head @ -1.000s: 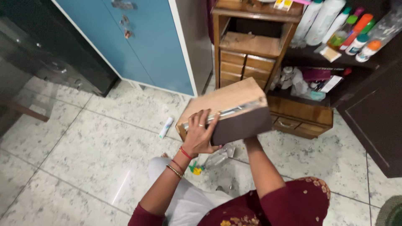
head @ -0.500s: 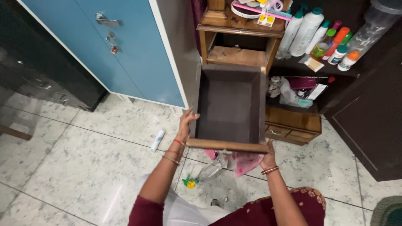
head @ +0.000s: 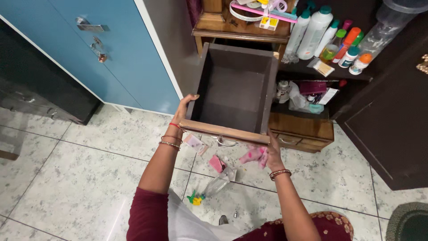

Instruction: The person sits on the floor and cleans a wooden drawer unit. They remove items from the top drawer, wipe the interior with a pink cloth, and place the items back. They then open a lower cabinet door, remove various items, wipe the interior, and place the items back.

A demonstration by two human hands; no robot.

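Both hands grip the empty wooden drawer [head: 234, 96], left hand [head: 183, 108] and right hand [head: 273, 151] closed on its front corners, long axis pointing away into the small cabinet [head: 240, 32].

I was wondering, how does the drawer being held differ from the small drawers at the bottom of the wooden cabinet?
The held drawer is out of its slot, gripped at its front corners by the left hand and right hand; the bottom drawers sit shut in the cabinet. The held drawer shows a dark, empty inside; the bottom drawers show only their fronts. The held drawer looks larger. Both have brown wooden fronts with metal pull handles.
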